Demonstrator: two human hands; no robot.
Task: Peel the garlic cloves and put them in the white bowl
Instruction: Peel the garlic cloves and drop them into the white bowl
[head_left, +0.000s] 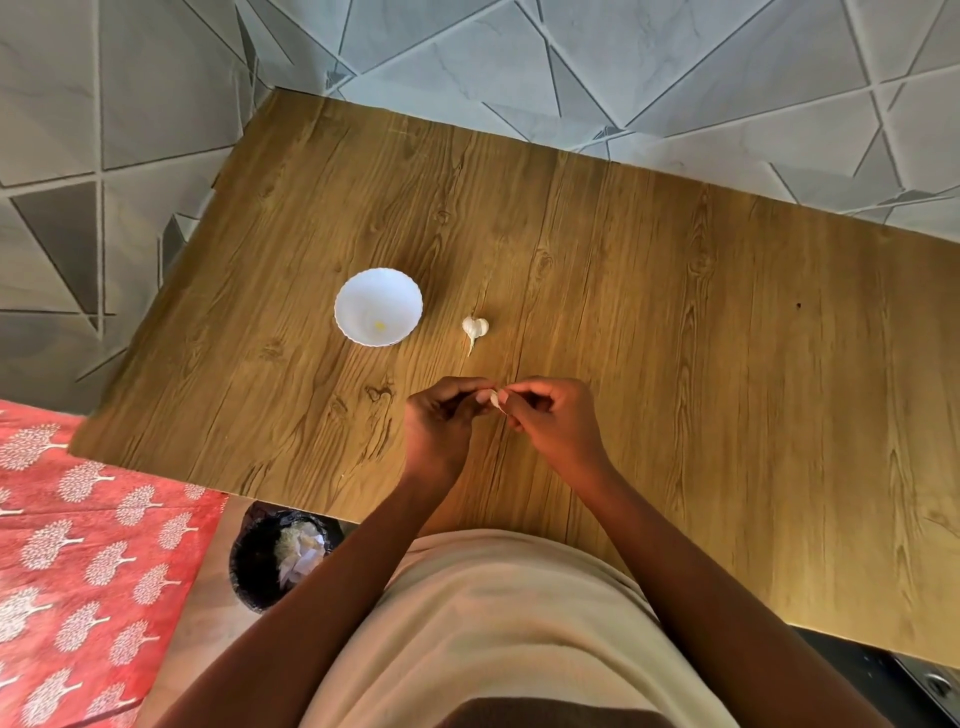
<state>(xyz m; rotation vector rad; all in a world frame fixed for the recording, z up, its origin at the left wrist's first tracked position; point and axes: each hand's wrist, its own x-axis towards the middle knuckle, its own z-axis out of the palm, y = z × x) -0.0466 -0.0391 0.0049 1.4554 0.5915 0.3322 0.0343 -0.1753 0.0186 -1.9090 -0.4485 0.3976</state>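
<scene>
Both hands' grip, left hand (441, 415) and right hand (550, 415), pinches one garlic clove (495, 399) mid-peel, while the white bowl (378, 306) looks nearly empty and the remaining garlic (475, 328) waits untouched on the surface (675, 338).

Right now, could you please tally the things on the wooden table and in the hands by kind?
White bowl: 1
Garlic head remnant on the table: 1
Garlic clove pinched between the left hand and right hand: 1
Total: 3
</scene>
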